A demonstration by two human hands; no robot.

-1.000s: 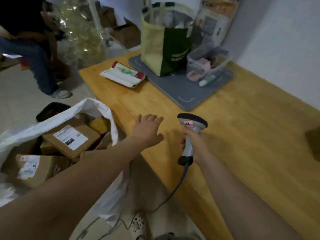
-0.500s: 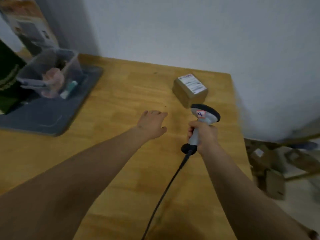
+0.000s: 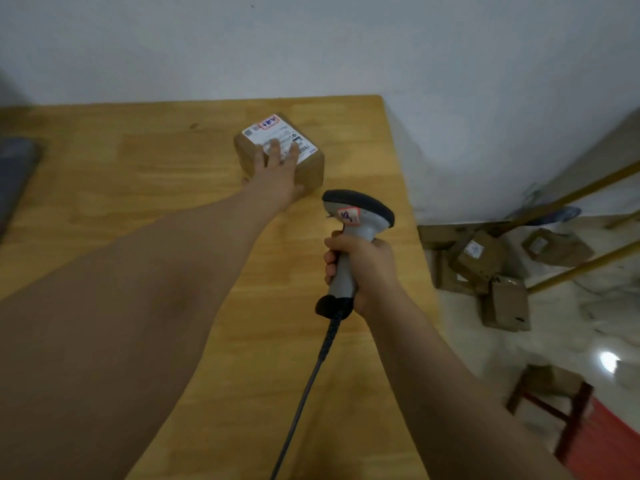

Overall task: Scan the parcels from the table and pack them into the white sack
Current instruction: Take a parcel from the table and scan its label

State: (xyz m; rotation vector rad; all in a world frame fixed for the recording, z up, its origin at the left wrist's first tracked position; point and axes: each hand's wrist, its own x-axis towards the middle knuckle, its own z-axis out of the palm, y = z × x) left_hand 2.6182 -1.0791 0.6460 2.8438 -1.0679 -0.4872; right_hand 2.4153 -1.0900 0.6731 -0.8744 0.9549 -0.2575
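left hand [image 3: 277,174] fingers straight, laid on parcel [image 3: 280,150], likely to steady it | parcel far right on table [image 3: 138,174], label up | right hand [image 3: 360,271] clenched round scanner [image 3: 353,230], aimed to read

Nothing here reads clearly. The parcel [image 3: 306,169] under my left hand [image 3: 277,176] carries a white shipping label [image 3: 282,133] with rows of print and a dark code block, all too blurred to make out, and that hand covers part of it. A red-edged sticker [image 3: 268,122] at the label's far corner bears blue handwriting (a few characters, I cannot tell which). The scanner [image 3: 360,209] in my right hand [image 3: 365,268] has a red-edged tag [image 3: 348,215], its scrawl also illegible.
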